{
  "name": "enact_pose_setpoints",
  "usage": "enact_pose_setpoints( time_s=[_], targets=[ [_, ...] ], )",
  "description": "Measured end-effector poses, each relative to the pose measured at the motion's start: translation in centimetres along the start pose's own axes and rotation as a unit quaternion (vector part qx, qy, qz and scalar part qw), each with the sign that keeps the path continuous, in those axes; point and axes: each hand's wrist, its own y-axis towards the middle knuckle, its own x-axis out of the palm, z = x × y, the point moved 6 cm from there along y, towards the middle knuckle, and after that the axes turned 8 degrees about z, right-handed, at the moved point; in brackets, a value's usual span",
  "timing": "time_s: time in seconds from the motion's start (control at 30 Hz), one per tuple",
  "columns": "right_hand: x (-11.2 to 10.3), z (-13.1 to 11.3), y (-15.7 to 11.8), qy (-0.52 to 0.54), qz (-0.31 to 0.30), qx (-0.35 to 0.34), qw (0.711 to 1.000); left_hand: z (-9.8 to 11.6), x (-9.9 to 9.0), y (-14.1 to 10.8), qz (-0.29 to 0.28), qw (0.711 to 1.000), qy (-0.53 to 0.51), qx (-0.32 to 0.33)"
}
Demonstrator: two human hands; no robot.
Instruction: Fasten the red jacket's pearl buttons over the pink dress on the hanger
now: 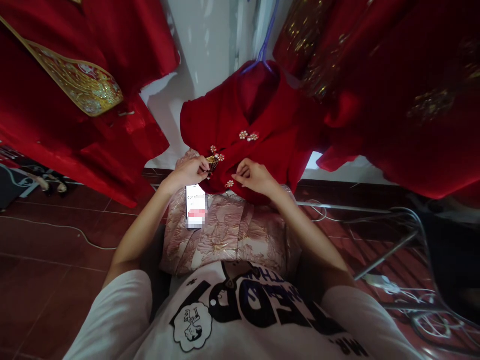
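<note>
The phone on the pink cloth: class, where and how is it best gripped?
Probably by both long edges of the phone, near the wearer's end, coming down from that side. It lies face up on the pink cloth, so its edges are the natural hold, while the left hand crowds its far end.

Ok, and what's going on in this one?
A person has both hands at the front of a red garment on a purple hanger. The left hand has its fingertips at a gold ornament, near some flower-shaped pieces. The right hand is curled beside a lower flower piece; whether either hand grips anything is too small to tell. A lit phone lies on pink patterned fabric.
</note>
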Motion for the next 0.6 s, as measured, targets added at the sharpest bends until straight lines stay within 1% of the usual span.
enact_pose_setpoints(
  time_s=[0.03,0.1,0.2,0.27,0.37,0.47,0.53,0.6],
  targets=[
    [0.2,0.2,-0.3,-0.028,-0.022,0.002,0.999,-0.5,0.4,-0.1,-0.035,0.999,0.004,-0.010],
    [0.9,0.4,-0.6,-0.083,-0.047,-0.003,0.995,-1.3,1.3,-0.3,-0.092,0.995,-0.011,-0.040],
    [2.1,0.4,-0.6,-0.128,-0.051,-0.019,0.990,-1.7,2.5,-0.4,-0.142,0.984,-0.080,-0.076],
    [2.8,0.3,-0.5,-0.120,-0.051,-0.023,0.991,-1.6,3.1,-0.4,-0.164,0.975,-0.122,-0.082],
    [2.8,0.3,-0.3,-0.057,-0.058,-0.023,0.996,-1.2,3.5,-0.4,-0.182,0.970,-0.143,-0.076],
    [2.3,-0.2,-0.3,0.017,-0.087,-0.060,0.994,-0.9,3.6,-0.4,-0.186,0.971,-0.126,-0.077],
    [2.3,-0.6,-0.5,0.039,-0.120,-0.092,0.988,-0.7,3.6,-0.3,-0.182,0.972,-0.117,-0.089],
    [2.4,-0.7,-0.7,0.038,-0.137,-0.106,0.984,-0.7,3.5,-0.2,-0.173,0.972,-0.119,-0.102]
  ],
)
